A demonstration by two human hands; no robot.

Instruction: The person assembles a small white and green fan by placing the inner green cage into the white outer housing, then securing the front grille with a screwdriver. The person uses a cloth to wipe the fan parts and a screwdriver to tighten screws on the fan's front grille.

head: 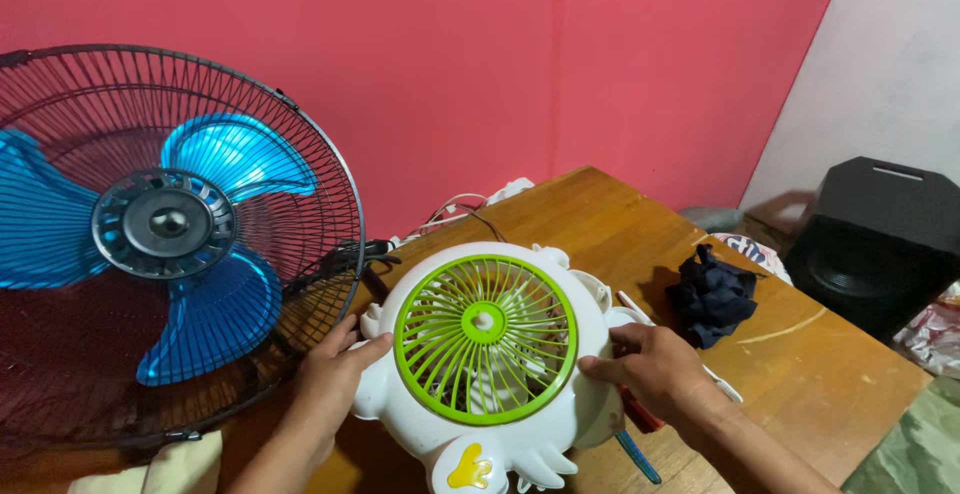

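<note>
A small white fan (487, 354) with a round lime-green grille (485, 339) lies face up on the wooden counter (620, 234), near its front edge, and both hands hold it by its sides. The left hand (328, 379) presses against the left rim of the white housing, its fingers (352, 339) loosely curled and spread along the edge, the thumb pointing toward the grille. The right hand (650, 364) rests on the right rim, its fingers (600, 364) bent over the housing so that the tips touch the white plastic just beside the green ring; neither hand is closed tight, both simply cup the body between them. A yellow mark (468, 472) sits on the lower tab of the housing, closest to the camera. Under the right wrist lie a blue-handled tool (637, 456) and something red (640, 412), partly hidden by the hand, so their kind cannot be told. To the left stands a large fan (170, 234) with translucent blue blades (215, 319) behind a dark wire guard, touching or just beside the small fan's left side. A crumpled dark cloth (712, 296) lies on the counter to the right, apart from the hand. White and dark cables (455, 212) lie behind the small fan against the pink wall (500, 54). A black speaker box (880, 239) stands on the floor beyond the counter.
</note>
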